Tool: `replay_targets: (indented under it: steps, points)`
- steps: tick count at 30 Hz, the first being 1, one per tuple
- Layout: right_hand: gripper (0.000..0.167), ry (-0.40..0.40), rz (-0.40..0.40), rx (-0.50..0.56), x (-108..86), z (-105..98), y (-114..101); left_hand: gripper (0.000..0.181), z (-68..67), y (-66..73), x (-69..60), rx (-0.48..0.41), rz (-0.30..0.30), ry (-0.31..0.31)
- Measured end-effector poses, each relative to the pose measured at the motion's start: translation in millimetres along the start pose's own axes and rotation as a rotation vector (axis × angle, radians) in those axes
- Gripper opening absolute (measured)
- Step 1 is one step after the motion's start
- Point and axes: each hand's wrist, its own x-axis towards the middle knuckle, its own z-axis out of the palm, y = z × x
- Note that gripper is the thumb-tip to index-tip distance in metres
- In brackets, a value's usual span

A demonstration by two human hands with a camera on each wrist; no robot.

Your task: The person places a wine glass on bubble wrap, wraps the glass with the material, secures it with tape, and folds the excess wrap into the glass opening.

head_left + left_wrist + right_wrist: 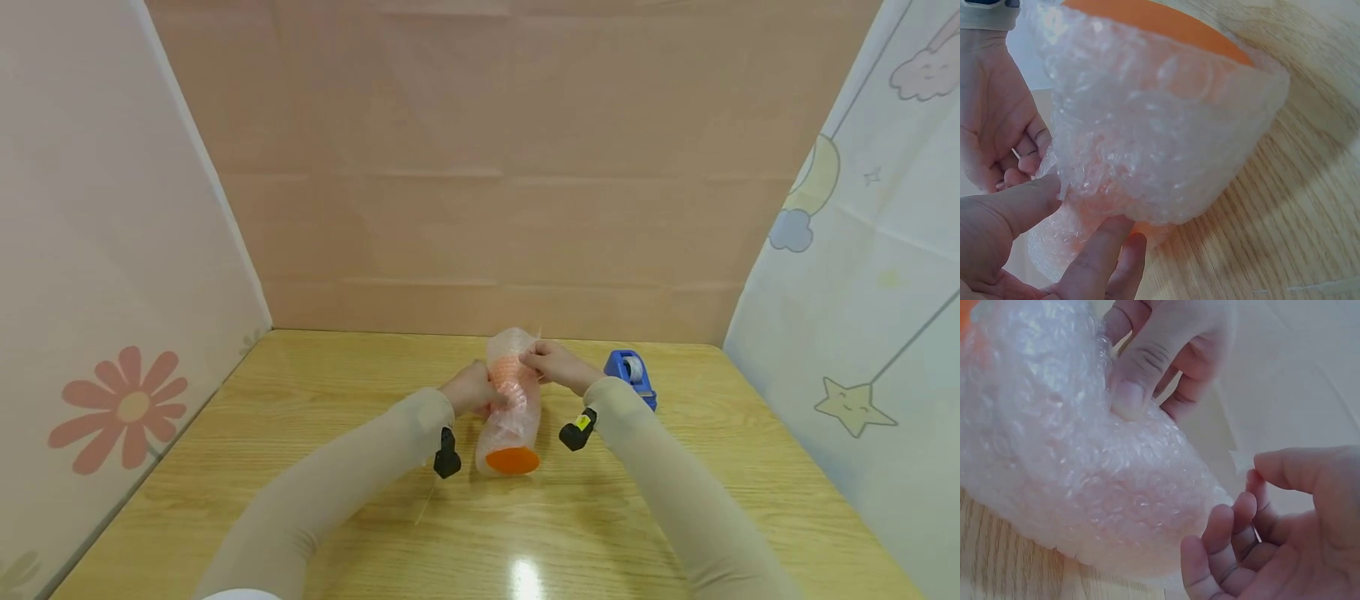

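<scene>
A bundle of clear bubble wrap (517, 417) lies on the table, wound around an orange object (513, 460) whose flat round end faces the near edge. Its kind is hidden by the wrap. The left hand (472, 388) grips the bundle's left side, thumb and fingers pressed into the wrap, as the left wrist view also shows. At the far right side of the bundle is the right hand (558, 367). In the right wrist view, its thumb and forefinger pinch a small translucent strip of tape (1241, 462), with the other fingertips close to the wrap's edge.
A blue tape dispenser (628, 375) with a roll in it stands right of the bundle, by the right forearm. A thin pale strip (426, 502) is on the wooden table (337, 550) near the left wrist. Cloth walls rise at the back and both sides.
</scene>
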Motion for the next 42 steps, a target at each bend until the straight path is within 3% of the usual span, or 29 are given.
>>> replay_targets:
  steps: [4,12,30,42]
  points:
    - [0.021,-0.001,0.053,-0.007,0.6,0.1,0.7,0.024,0.5,-0.8,1.1,0.0,-0.006,0.002]
    - [0.023,-0.035,0.065,-0.01,2.7,0.6,1.9,0.04,1.2,-2.0,4.0,-0.03,-0.019,0.01]
    - [0.02,-0.007,0.026,-0.102,6.9,6.0,8.9,0.026,0.5,-2.4,4.5,-0.018,-0.009,-0.006]
    - [0.02,0.017,0.03,-0.076,5.1,6.7,10.7,0.031,0.3,0.7,-0.3,0.003,0.002,0.001]
